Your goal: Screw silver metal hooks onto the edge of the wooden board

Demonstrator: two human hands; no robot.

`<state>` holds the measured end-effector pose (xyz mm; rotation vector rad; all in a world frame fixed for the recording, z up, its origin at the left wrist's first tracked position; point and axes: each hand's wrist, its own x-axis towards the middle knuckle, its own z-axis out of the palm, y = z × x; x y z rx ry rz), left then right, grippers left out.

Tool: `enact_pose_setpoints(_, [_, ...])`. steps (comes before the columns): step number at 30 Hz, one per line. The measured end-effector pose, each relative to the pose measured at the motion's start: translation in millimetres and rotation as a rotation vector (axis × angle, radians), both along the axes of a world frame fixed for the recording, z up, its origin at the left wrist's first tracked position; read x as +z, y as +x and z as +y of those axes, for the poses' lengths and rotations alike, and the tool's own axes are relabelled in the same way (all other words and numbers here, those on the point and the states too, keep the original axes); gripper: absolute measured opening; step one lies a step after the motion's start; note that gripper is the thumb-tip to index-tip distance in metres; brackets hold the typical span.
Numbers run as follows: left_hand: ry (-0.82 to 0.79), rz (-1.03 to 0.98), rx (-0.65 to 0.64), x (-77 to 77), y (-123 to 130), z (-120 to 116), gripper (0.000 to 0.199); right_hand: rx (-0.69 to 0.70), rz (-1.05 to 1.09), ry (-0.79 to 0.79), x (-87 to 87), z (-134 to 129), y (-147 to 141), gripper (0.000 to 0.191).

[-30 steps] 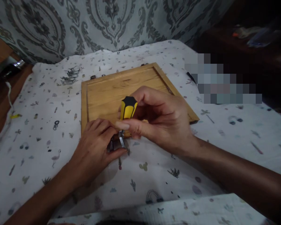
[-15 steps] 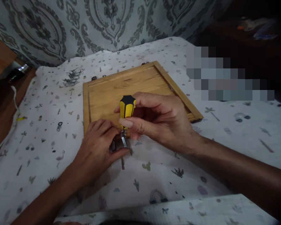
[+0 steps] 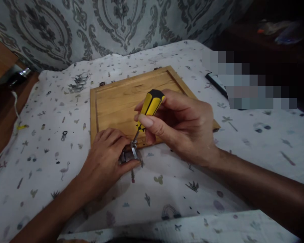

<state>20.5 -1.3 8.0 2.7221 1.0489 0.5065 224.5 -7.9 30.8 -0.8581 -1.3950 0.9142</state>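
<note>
A yellow and black screwdriver (image 3: 152, 106) leans to the upper right, its handle pinched between the thumb and fingers of my right hand (image 3: 187, 126). The shaft slants down to a small metal hinge (image 3: 133, 148) at the near edge of a framed wooden panel (image 3: 121, 104). Whether the tip sits in a screw is too small to make out. My left hand (image 3: 105, 158) grips the hinge, thumb below and fingers resting over the panel's edge. Part of the hinge is hidden behind those fingers.
Several metal hinges (image 3: 78, 82) lie in a pile at the back left. A patterned white cloth (image 3: 167, 189) covers the surface. A white cable (image 3: 16, 104) runs along the left edge. A dark-edged object (image 3: 215, 84), partly pixelated, lies at the right.
The screwdriver has gone from nearly upright to tilted, its handle moving right and up with my right hand. My left hand stays on the hinge.
</note>
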Motion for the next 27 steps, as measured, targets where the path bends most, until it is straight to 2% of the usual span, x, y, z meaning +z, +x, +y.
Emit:
enact_pose_setpoints(5, [0.007, 0.004, -0.001, 1.2, 0.3, -0.6, 0.031, 0.009, -0.010, -0.007, -2.4, -0.3, -1.1, 0.028])
enact_pose_setpoints(12, [0.044, 0.012, 0.000, 0.2, 0.6, -1.3, 0.029, 0.099, 0.011, 0.000, -6.5, 4.3, -1.9, 0.026])
enact_pose_setpoints(18, [0.125, 0.006, -0.011, -2.0, 0.5, -1.2, 0.033, 0.127, 0.021, -0.025, -2.4, 3.1, -2.0, 0.033])
enact_pose_setpoints(27, [0.082, 0.031, 0.016, -1.8, 1.0, -0.6, 0.028, 0.240, 0.027, -0.018, 1.9, 4.2, 1.7, 0.030])
